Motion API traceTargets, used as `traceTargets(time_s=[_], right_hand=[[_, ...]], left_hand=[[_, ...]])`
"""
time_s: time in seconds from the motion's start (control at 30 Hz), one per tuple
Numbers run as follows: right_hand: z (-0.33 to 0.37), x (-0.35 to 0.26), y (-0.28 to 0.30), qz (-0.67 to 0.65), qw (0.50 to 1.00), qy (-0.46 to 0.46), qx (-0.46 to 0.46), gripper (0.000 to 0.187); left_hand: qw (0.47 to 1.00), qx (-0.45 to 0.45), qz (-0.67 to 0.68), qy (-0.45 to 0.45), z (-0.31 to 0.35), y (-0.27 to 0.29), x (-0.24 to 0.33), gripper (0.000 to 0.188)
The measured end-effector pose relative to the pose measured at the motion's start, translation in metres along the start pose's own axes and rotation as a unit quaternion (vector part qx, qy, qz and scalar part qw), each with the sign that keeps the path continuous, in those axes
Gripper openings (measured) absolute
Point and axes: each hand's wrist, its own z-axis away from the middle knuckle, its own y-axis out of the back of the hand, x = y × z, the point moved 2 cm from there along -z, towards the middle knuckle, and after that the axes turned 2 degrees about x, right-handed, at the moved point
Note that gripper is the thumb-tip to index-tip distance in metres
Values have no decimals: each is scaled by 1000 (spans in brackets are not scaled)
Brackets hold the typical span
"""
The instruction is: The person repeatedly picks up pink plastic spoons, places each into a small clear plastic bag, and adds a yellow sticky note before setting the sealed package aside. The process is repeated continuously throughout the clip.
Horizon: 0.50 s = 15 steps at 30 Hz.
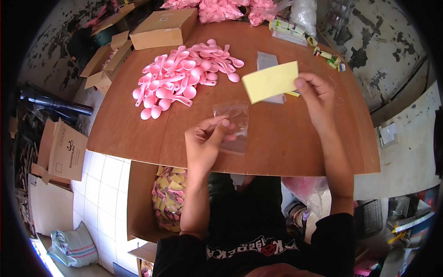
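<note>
Over near middle of brown desk (295, 143), left hand (203, 138): grip pinching left edge of clear plastic bag (239, 141). Farther right, right hand (318, 94): grip pinching yellow card (272, 83) by right end, card raised, partly hiding greyish stack (266, 60). Left of card, heap of pink spoons (177, 76); beyond heap, cardboard box (164, 30). Below desk, near left, open carton (140, 198) holding yellow-and-pink packets (170, 194).
</note>
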Motion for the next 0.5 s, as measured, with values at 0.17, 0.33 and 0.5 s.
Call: traceTargets(time_s=[0.17,0.33,0.5], right_hand=[[13,2,-27,-15,997,-20,-80,15],[9,1,-32,119,979,45,-159,11],[16,2,-50,123,974,70,-177,11]], left_hand=[[999,-33,-7,-3,3,-2,1,21],[993,-41,-101,-55,-2,12,-6,18],[987,-72,-137,-47,2,19,0,18]])
